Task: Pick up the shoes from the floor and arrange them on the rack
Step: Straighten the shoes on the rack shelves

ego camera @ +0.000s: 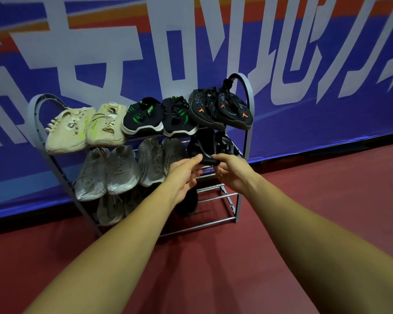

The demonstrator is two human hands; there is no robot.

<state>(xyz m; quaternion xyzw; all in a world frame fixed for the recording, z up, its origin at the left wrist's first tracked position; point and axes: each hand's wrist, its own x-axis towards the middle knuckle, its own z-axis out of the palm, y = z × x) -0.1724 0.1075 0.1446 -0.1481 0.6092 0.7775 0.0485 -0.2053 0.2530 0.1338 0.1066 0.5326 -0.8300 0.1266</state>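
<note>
A grey metal shoe rack (pixel 250 141) stands against the wall. Its top shelf holds a beige pair (pixel 84 129), a black-and-green pair (pixel 159 116) and a dark pair with orange marks (pixel 220 109). The middle shelf carries two grey pairs (pixel 127 168) and, at the right end, a black mesh pair (pixel 213 146). My left hand (pixel 184 175) and my right hand (pixel 232 171) both pinch the near edge of the black mesh pair. Lower down sit a grey pair (pixel 114 207) and a black shoe (pixel 188 202), partly hidden by my left forearm.
A blue banner with large white characters (pixel 191 41) covers the wall behind the rack. Dark red floor (pixel 304 223) spreads in front and to the right. The bottom bars (pixel 213 220) on the rack's right side are bare.
</note>
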